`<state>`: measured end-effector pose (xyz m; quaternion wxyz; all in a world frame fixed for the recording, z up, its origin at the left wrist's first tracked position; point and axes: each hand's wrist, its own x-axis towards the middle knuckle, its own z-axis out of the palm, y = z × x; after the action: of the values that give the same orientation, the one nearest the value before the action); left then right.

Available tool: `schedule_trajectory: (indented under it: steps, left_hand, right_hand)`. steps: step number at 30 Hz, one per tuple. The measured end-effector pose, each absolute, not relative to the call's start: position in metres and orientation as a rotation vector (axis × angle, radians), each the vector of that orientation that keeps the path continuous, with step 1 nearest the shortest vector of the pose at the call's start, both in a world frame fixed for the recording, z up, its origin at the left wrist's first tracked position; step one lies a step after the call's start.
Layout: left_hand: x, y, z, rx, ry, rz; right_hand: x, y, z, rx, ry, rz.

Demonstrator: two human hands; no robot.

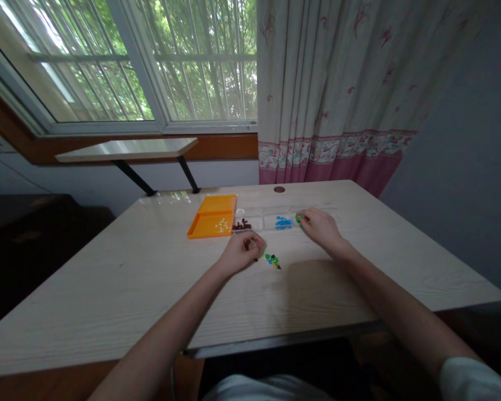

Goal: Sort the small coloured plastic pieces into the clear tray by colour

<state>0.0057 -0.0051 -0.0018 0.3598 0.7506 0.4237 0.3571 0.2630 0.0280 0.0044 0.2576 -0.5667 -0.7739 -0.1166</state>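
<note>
My right hand (320,225) reaches into a clear compartment tray (259,223), its fingers pinched at the small green pieces (299,218). Left of them, in their own compartments, lie blue pieces (283,223) and dark brown pieces (242,224). My left hand (242,252) rests low over the table in front of the tray with its fingers curled closed; what they hold, if anything, is hidden. By its fingertips a tiny dark piece (256,259) shows. Between my hands sits a small cluster of green, blue, yellow and brown pieces (273,260), too small to make out singly.
An orange open case (212,216) stands left of the tray, with small white pieces (222,225) in its near half. A raised shelf (129,149) on black legs is at the table's back left. A dark round disc (279,189) lies near the back edge, before the curtain (317,111).
</note>
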Motion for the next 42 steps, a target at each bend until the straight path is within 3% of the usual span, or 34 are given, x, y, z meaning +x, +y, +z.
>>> schedule_trajectory:
  steps: [10,42]
  left_hand:
    - [0.011,0.004,-0.008,1.625,0.973,1.100]
    - [0.013,0.001,-0.007,1.661,0.924,1.056]
  right_hand:
    - [0.194,-0.006,-0.008,-0.916,-2.258,-0.156]
    - [0.191,-0.008,-0.014,-0.897,-2.180,-0.108]
